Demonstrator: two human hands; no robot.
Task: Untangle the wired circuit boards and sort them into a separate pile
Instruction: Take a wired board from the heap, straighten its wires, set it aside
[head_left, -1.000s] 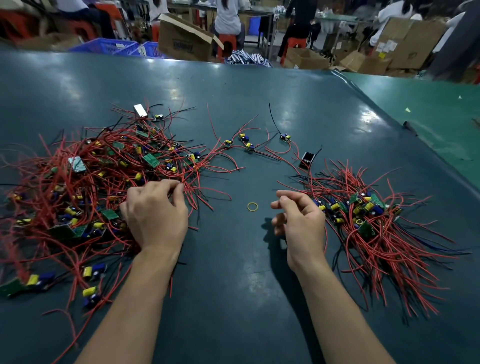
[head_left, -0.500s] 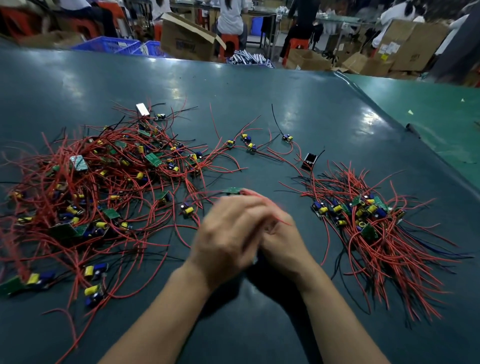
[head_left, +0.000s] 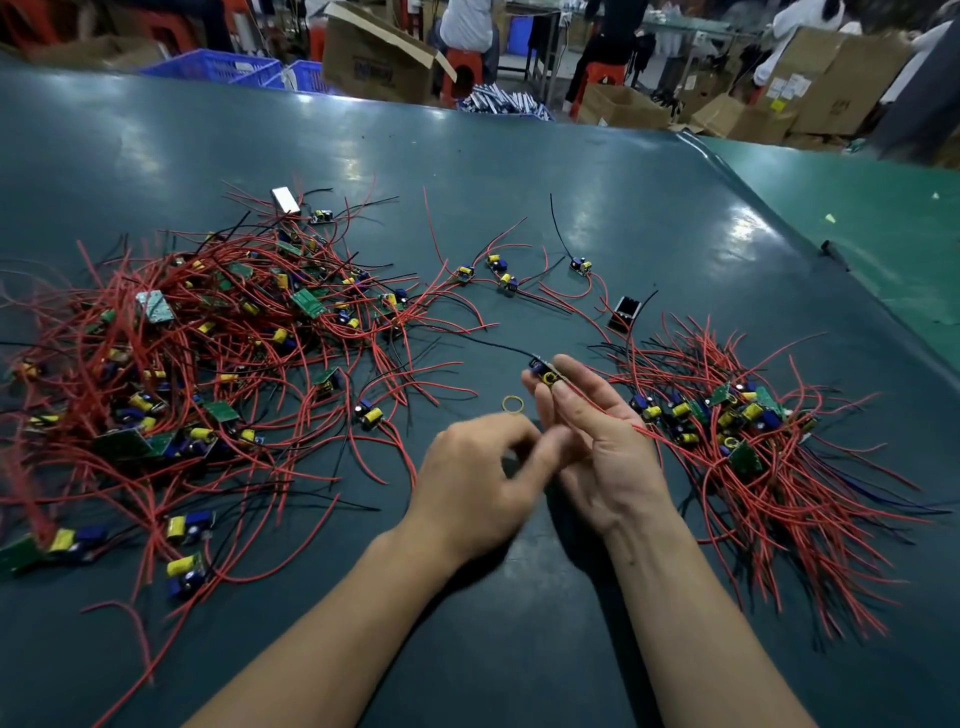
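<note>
A big tangled heap of red-wired circuit boards (head_left: 197, 358) covers the left of the dark table. A smaller sorted pile (head_left: 737, 426) lies on the right. My right hand (head_left: 597, 441) holds one small board (head_left: 544, 371) with a yellow part at its fingertips, above the table between the piles; its red wires trail right towards the sorted pile and a black wire runs left. My left hand (head_left: 478, 483) is just left of the right hand, its curled fingers near the right palm; whether it pinches a wire is unclear.
A yellow rubber band (head_left: 512, 404) lies on the table (head_left: 467, 156) beyond my hands. A few loose boards (head_left: 498, 270) and a black component (head_left: 623, 314) lie at centre back. Cardboard boxes, blue crates and seated people are behind the table.
My left hand pulled a board out of the left heap and brought it to the middle. The right hand now holds that board up, and the hands have parted slightly.
</note>
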